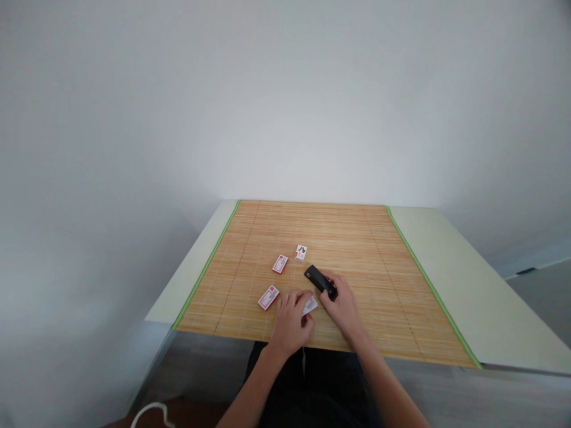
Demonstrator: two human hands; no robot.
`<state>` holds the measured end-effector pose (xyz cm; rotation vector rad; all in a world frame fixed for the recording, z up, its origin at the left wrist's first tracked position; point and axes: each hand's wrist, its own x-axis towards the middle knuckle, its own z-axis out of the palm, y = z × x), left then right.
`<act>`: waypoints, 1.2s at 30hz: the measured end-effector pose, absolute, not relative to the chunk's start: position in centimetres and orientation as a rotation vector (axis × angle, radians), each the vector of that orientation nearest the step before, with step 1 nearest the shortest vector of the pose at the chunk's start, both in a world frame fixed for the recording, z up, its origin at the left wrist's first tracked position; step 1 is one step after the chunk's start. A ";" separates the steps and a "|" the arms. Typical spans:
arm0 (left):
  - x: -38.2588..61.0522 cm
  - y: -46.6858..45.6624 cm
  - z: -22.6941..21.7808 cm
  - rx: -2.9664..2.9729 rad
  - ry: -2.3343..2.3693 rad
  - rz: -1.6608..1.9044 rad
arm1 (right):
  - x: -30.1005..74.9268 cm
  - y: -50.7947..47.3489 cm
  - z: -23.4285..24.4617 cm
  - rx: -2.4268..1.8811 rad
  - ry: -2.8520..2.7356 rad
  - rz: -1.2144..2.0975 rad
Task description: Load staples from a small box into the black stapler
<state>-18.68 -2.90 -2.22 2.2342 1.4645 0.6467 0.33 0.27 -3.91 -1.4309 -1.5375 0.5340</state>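
The right hand is clamped on the near end of a black device, apparently a stapler. Its long axis runs away and leftward over the bamboo mat on the table. The left hand pinches a small white packet just beside the device. Three small printed boxes lie shut farther out to the left, contents unseen.

A black stapler, 3 red-and-white boxes, and a tan green-edged mat.
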 end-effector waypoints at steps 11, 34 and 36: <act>-18.7 -3.0 -2.6 2.296 1.603 0.727 | 4.0 5.2 -2.7 -1.227 -1.900 0.797; -17.8 -2.4 -1.8 2.184 1.652 0.747 | 10.4 2.5 4.4 -1.471 -1.841 0.677; -17.8 -2.3 -1.8 2.194 1.651 0.741 | 12.5 1.4 2.4 -1.536 -1.698 0.739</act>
